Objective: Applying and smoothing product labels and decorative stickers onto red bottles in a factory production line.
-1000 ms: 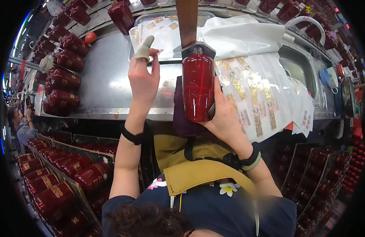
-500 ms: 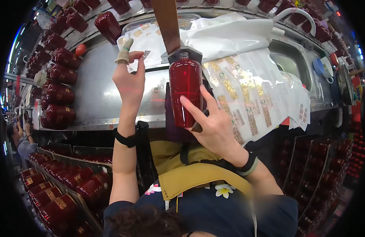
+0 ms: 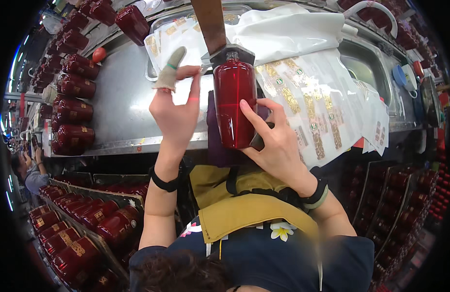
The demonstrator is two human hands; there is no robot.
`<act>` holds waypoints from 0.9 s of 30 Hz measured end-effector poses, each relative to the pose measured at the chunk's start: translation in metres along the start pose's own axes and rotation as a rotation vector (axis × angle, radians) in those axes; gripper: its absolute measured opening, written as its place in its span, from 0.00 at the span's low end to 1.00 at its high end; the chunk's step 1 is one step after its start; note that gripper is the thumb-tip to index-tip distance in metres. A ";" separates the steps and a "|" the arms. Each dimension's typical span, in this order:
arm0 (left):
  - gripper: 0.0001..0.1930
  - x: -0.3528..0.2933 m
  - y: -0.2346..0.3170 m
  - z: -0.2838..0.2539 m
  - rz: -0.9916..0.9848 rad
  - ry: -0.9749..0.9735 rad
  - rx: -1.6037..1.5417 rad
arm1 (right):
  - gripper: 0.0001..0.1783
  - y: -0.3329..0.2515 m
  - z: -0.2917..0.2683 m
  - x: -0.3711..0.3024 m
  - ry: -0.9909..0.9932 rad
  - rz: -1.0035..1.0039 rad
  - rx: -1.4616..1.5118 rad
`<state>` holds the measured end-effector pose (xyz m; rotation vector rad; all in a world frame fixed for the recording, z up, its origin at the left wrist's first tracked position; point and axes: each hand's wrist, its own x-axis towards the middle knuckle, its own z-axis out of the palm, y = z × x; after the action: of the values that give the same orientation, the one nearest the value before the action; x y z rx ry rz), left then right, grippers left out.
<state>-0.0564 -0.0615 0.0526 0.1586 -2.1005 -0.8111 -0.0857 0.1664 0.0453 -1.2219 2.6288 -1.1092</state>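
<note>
The right grip [image 3: 278,146] holds a glossy dark red bottle [image 3: 230,112] by its lower right side, one fingertip resting on the front. The left grip [image 3: 172,114] is raised just left of the bottle, thumb and a bent finger nearly meeting; whether anything is pinched there cannot be told. Another of its fingers wears a cloth cover [image 3: 167,75]. The bottle's neck sits at a dark holder [image 3: 247,55]. On the metal worktop [image 3: 123,90], gold-patterned sheets [image 3: 310,104] lie rightward; more red bottles [image 3: 76,85] line the left end.
</note>
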 end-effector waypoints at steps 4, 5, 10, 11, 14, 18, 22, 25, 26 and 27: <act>0.16 -0.019 0.015 0.009 0.141 -0.195 -0.128 | 0.42 0.015 -0.012 0.008 0.058 0.016 0.269; 0.17 -0.025 0.023 0.013 0.103 -0.252 -0.086 | 0.37 0.021 -0.012 0.011 0.110 0.050 0.371; 0.22 -0.030 0.035 0.001 0.151 -0.306 -0.013 | 0.23 0.041 -0.008 0.034 0.151 0.308 0.694; 0.22 -0.031 0.036 0.003 0.150 -0.307 -0.011 | 0.24 0.042 -0.006 0.041 0.146 0.319 0.744; 0.33 -0.042 0.025 0.016 -0.369 -0.126 -0.342 | 0.27 0.048 0.011 0.060 0.125 0.349 0.831; 0.33 -0.038 0.024 0.027 -0.721 -0.341 -0.682 | 0.38 0.039 0.018 0.072 0.031 0.406 0.885; 0.30 -0.038 0.016 0.029 -0.800 -0.349 -0.872 | 0.38 0.033 0.016 0.073 0.046 0.376 0.851; 0.29 -0.040 0.014 0.030 -0.865 -0.343 -0.918 | 0.37 0.029 0.014 0.076 0.071 0.381 0.781; 0.29 -0.040 0.012 0.030 -0.870 -0.341 -0.919 | 0.36 0.029 0.015 0.077 0.078 0.392 0.772; 0.28 -0.039 0.010 0.028 -0.898 -0.343 -0.939 | 0.36 0.031 0.016 0.077 0.074 0.395 0.770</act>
<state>-0.0517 -0.0246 0.0201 0.4797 -1.6577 -2.3975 -0.1542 0.1184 0.0332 -0.4890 1.9848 -1.8163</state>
